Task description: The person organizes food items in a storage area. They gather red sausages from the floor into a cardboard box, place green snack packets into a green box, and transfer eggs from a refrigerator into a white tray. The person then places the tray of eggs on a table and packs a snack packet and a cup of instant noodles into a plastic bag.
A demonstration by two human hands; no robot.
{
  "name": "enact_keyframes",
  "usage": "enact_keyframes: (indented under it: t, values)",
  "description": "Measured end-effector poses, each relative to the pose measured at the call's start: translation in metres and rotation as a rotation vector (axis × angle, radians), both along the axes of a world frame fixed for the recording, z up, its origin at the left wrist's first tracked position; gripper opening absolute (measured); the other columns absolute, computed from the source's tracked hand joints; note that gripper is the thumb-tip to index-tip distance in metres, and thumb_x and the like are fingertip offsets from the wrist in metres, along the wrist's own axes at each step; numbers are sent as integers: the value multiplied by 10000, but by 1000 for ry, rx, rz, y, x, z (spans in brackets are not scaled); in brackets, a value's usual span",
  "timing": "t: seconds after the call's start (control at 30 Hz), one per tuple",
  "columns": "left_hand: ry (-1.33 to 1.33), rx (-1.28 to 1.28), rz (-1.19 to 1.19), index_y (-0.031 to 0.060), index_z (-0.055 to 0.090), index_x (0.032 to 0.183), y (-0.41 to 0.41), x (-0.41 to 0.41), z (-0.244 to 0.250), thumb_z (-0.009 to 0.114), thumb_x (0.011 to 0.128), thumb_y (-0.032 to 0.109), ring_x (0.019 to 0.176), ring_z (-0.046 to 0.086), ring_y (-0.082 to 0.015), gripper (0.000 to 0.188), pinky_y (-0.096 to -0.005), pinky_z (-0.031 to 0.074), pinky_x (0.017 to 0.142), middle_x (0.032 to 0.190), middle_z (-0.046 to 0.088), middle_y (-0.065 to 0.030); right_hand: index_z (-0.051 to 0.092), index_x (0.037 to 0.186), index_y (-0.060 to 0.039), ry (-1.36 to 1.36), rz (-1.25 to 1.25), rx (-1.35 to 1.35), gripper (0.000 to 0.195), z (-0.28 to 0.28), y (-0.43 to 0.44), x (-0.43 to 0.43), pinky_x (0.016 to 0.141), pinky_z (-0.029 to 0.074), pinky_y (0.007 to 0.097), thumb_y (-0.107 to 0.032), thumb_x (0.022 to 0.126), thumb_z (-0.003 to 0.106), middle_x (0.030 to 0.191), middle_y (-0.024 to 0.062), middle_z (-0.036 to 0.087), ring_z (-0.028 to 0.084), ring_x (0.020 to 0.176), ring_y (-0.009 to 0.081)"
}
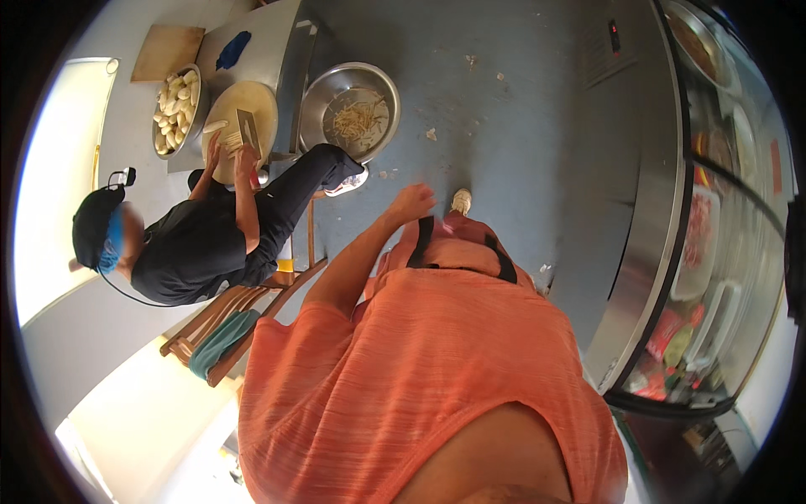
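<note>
My left hand [412, 203] hangs in front of my left thigh, blurred, with its fingers partly bent. Nothing shows in it, though the blur hides whether the fingers are apart. My right hand is out of view. The floor [497, 120] lies ahead of me, with my shoe [461, 200] on it. To the left, a seated co-worker holds a cleaver [247, 133] over a round chopping board [267, 104], where pale cut strips [232, 143] and a peeled piece [215, 126] lie. A steel basin [390, 104] beside that table contains cut strips in liquid.
An oval bowl of peeled pale vegetables [176, 113], a blue cloth [233, 50] and a rectangular board [165, 53] are around the metal table [267, 38]. A wooden chair [271, 302] supports the co-worker. A glass-topped display cabinet [655, 252] with food trays runs along my right. Scraps dot the floor.
</note>
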State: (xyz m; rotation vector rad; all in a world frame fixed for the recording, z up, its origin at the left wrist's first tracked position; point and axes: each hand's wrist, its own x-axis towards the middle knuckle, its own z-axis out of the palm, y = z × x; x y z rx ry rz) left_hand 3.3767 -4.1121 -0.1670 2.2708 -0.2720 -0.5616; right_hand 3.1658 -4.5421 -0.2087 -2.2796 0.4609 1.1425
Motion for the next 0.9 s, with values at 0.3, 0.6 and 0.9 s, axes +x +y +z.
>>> enact_keyframes:
  t: [0.3, 0.6, 0.9]
  values:
    - [626, 168, 735, 64, 608, 686, 175, 15, -82, 592, 827, 233, 437, 529, -179, 221, -341, 405, 391, 497, 525, -65, 551, 857, -22, -642, -300, 318, 188, 76, 1, 500, 652, 449, 343, -206, 831, 579, 735, 93, 581, 583, 695, 191]
    - [-128, 323, 77, 41, 568, 636, 68, 527, -35, 500, 794, 231, 575, 581, -367, 256, -446, 417, 509, 608, 569, -181, 598, 809, -39, -236, 55, -22, 239, 14, -27, 587, 712, 460, 477, -262, 811, 513, 895, 208, 625, 576, 824, 393]
    - [145, -348, 434, 57, 623, 947, -126, 911, 92, 547, 850, 182, 625, 475, -79, 176, -254, 408, 556, 685, 520, 14, 660, 952, -49, -28, 0, -42, 293, -80, -76, 723, 794, 490, 440, -250, 760, 570, 1034, 186, 639, 603, 973, 378]
